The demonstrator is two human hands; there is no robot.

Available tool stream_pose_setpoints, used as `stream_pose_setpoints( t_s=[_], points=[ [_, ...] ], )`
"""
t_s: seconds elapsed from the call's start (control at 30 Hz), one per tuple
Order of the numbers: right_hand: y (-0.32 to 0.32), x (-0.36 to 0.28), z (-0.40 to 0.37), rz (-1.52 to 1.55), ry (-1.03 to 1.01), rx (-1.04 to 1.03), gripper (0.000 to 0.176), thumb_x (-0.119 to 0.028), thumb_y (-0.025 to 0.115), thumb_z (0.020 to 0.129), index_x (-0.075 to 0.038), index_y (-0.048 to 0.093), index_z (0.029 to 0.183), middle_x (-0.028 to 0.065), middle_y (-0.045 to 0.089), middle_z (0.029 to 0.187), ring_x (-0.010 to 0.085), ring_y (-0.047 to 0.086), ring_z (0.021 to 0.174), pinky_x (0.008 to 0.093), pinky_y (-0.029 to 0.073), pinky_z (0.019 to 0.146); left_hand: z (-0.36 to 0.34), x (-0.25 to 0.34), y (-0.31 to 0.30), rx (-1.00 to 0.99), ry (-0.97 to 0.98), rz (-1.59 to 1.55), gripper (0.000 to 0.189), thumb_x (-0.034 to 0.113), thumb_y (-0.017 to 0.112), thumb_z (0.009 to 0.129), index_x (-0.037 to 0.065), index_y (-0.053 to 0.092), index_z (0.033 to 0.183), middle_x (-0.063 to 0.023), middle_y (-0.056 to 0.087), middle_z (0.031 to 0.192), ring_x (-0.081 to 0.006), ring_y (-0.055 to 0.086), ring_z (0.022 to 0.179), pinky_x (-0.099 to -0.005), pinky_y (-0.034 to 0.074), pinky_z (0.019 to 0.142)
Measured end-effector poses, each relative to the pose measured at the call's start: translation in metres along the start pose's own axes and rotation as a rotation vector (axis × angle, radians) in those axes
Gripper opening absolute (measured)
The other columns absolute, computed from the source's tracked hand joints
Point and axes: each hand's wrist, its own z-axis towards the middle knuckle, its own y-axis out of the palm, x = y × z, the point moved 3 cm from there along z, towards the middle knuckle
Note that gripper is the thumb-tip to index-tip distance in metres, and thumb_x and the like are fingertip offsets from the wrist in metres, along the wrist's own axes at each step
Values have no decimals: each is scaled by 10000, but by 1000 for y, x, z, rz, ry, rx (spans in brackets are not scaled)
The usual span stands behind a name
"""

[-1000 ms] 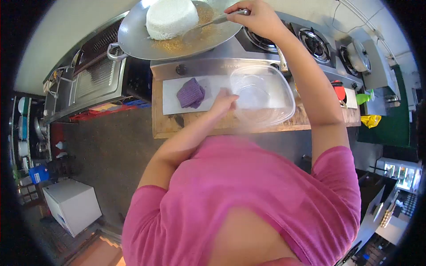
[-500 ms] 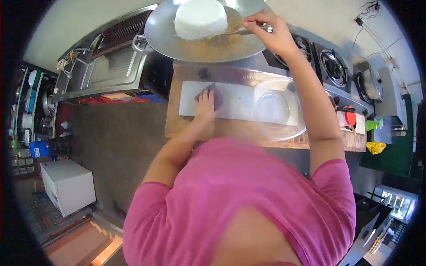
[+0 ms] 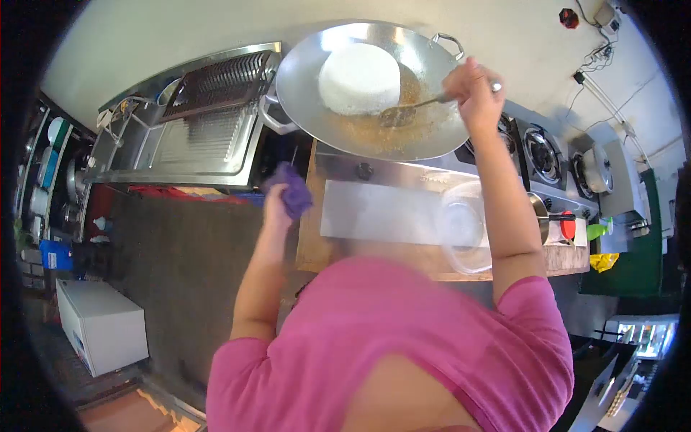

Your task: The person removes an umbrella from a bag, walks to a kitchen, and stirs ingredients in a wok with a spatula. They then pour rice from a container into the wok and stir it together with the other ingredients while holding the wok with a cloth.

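My left hand (image 3: 276,205) grips a purple cloth (image 3: 290,189) in the air, left of the counter and below the wok's left handle. My right hand (image 3: 475,93) is closed round the handle of a metal spatula (image 3: 403,113) over the wok's right side. The spatula's blade rests in brown bits and oil in the large metal wok (image 3: 309,108). Beside the blade, a white dome-shaped block (image 3: 360,78) that looks like rice sits in the wok.
Under the wok's front edge is a wooden counter (image 3: 313,237) with a metal sheet (image 3: 374,214) and a clear round container (image 3: 461,225). Burners (image 3: 543,155) and a pot (image 3: 597,169) stand at right. A steel sink unit (image 3: 194,144) is at left, a white chest (image 3: 104,317) lower left.
My left hand has lifted the purple cloth off the metal sheet and moved left. My right hand still holds the spatula in the wok. The view has shifted, showing more of the wok.
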Motion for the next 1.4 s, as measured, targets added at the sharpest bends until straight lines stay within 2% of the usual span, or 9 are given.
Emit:
stream_pose_setpoints(
  t_s=[0.17, 0.37, 0.67, 0.77, 0.83, 0.9, 0.97, 1.1, 1.4],
  points=[
    [54, -46, 59, 143, -144, -246, 404, -214, 511, 963, -58, 438, 597, 50, 420, 541, 164, 389, 488, 326, 320, 485, 19, 112, 34, -43, 407, -41, 295, 168, 569, 876, 16, 581, 1129, -108, 643, 1054, -259, 630, 996, -390, 491, 921],
    [66, 49, 104, 54, 32, -240, 410, -207, 519, 942, -88, 381, 575, -1, 289, 508, 131, 272, 481, 309, 263, 490, 42, 120, 105, 89, 813, 411, 612, 236, 563, 926, 61, 202, 1388, -150, 468, 1263, -228, 500, 1123, -349, 401, 966],
    [24, 102, 12, 36, 337, 22, 171, -177, 656, 871, -39, 599, 787, 34, 580, 718, 148, 520, 621, 306, 427, 575, 42, 149, 100, -58, 782, 356, 531, 459, 294, 1022, 54, 355, 1360, -120, 468, 1269, -220, 503, 1128, -350, 403, 985],
    [47, 46, 11, 177, 210, 13, 145, -143, 645, 879, -36, 589, 798, 48, 569, 762, 164, 515, 642, 321, 443, 597, 57, 157, 82, 120, -57, -8, 510, 430, 280, 1031, 40, 458, 1308, -124, 494, 1223, -214, 516, 1110, -328, 410, 972],
    [54, 22, 39, 344, 50, -339, 151, -112, 630, 881, -35, 588, 759, 48, 548, 703, 173, 508, 612, 316, 420, 585, 55, 136, 69, 210, 934, 667, 490, 381, 276, 1040, 21, 557, 1218, -119, 538, 1160, -198, 530, 1095, -303, 428, 935],
    [65, 3, 70, 370, -37, -455, 228, -84, 606, 886, -38, 547, 670, 27, 477, 616, 159, 447, 547, 321, 361, 532, 44, 136, 78, 140, 855, 571, 494, 374, 273, 1041, 15, 576, 1195, -114, 556, 1119, -195, 540, 1062, -303, 427, 931],
    [78, 9, 90, 168, 9, -151, 424, -205, 525, 884, -88, 295, 547, 32, 280, 508, 167, 253, 479, 332, 265, 509, 26, 140, 94, 46, 793, 445, 380, 291, 366, 1032, 20, 588, 1179, -62, 585, 960, -130, 545, 913, -261, 439, 837],
    [78, 51, 119, 162, 135, -156, 430, -195, 531, 901, -97, 290, 558, 23, 281, 507, 147, 252, 474, 325, 271, 506, 28, 132, 96, 37, 824, 499, 208, 90, 568, 944, 74, 598, 1149, 34, 506, 837, -33, 424, 696, -169, 348, 606],
    [49, 127, 58, -71, 269, 97, 325, -163, 555, 917, -97, 414, 631, 17, 400, 554, 136, 341, 491, 309, 315, 489, 28, 128, 101, 315, 959, 941, 395, 277, 653, 891, 60, 543, 1201, -90, 507, 896, -178, 484, 792, -299, 420, 712]
  ],
)
